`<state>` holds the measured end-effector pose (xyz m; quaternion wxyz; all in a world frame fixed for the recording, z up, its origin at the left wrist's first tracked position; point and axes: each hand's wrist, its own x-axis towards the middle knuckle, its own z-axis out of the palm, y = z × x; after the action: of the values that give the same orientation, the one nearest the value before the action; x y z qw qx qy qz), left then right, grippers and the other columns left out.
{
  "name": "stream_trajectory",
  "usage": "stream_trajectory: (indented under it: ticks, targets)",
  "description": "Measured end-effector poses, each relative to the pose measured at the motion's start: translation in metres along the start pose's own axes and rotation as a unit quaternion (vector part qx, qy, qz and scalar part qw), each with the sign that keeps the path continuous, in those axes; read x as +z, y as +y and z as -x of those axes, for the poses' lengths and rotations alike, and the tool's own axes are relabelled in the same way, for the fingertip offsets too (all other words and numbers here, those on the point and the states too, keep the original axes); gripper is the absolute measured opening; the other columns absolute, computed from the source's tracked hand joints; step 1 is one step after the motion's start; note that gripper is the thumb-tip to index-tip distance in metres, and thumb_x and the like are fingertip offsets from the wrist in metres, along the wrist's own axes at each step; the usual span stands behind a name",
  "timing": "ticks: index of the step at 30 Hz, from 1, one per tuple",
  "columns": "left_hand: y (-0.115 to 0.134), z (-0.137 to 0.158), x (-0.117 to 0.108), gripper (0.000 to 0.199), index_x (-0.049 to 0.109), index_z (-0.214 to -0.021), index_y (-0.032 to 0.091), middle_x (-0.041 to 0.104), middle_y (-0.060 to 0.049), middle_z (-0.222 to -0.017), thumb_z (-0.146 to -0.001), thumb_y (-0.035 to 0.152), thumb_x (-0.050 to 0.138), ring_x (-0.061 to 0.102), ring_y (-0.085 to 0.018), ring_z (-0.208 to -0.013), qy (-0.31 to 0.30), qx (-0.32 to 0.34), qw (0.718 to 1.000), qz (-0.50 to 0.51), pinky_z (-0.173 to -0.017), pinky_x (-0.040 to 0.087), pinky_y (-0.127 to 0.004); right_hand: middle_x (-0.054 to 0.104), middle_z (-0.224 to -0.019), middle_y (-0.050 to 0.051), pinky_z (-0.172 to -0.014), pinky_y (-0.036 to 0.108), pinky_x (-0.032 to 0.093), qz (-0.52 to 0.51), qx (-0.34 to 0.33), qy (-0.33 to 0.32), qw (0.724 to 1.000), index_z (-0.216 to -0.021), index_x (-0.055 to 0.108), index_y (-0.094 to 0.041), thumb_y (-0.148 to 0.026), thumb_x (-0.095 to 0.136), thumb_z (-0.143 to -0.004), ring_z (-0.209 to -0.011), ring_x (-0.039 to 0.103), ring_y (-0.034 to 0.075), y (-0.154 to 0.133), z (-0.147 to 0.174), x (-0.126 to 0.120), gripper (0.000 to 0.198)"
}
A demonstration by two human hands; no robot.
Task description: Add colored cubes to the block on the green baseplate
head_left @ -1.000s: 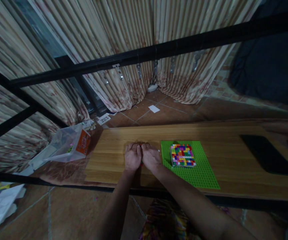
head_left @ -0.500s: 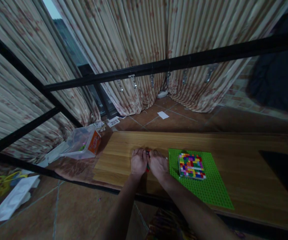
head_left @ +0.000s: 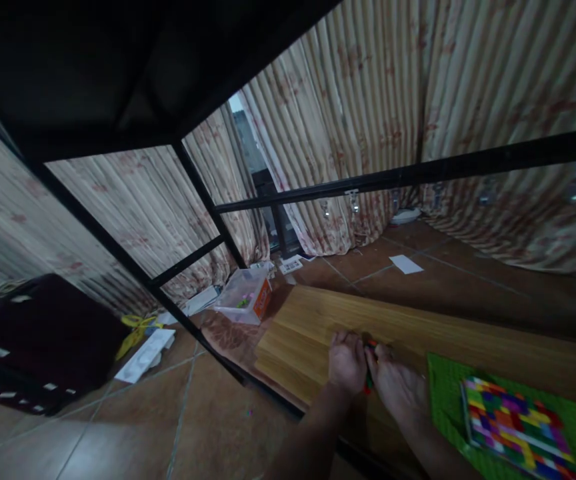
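My left hand (head_left: 347, 361) and my right hand (head_left: 399, 387) are close together above the wooden board, fingers curled and closed around a small piece made of toy building bricks (head_left: 369, 379). Bits of red, green and orange show between the hands; the fingers cover most of it. To the right of my right hand lies a green studded baseplate (head_left: 443, 413). On that plate sits a flat square block of many-coloured bricks (head_left: 518, 427).
The wooden board (head_left: 293, 333) rests within a black metal frame (head_left: 203, 180). A clear plastic box (head_left: 238, 303) with a few pink and green pieces stands past its left end. A dark suitcase (head_left: 43, 340) and white packaging (head_left: 145, 357) are on the tiled floor.
My view has swung left, so the board, hands and baseplate appear farther right and lower, and the suitcase has come into sight. Both hands stay together on the small brick piece.
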<state>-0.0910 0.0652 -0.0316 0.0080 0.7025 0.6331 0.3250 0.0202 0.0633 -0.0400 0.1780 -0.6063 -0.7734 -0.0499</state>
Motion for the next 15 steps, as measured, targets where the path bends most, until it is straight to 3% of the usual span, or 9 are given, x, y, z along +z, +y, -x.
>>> stream_trajectory:
  ticks: [10, 15]
  targets:
    - [-0.003, 0.001, 0.006, 0.028, 0.062, -0.081, 0.02, 0.065, -0.008, -0.086, -0.088, 0.018, 0.035, 0.055, -0.019, -0.087, -0.025, -0.029, 0.999, 0.009, -0.09, 0.043, -0.038, 0.064, -0.067, 0.007, -0.051, 0.026, 0.034, 0.028, -0.034, 0.021, 0.999, -0.08, 0.054, -0.018, -0.036, 0.032, -0.096, -0.059, 0.063, 0.019, 0.002, -0.001, 0.001, 0.033]
    - [-0.006, 0.0, 0.01, 0.022, 0.062, -0.077, 0.021, 0.065, -0.008, -0.083, -0.084, 0.022, 0.041, 0.055, -0.021, -0.085, -0.045, -0.014, 0.999, -0.014, -0.089, 0.044, -0.041, 0.065, -0.068, 0.007, -0.047, 0.025, 0.034, 0.021, -0.053, -0.002, 0.998, -0.083, 0.055, -0.018, -0.03, 0.032, -0.095, -0.055, 0.064, 0.019, 0.006, 0.001, 0.009, 0.028]
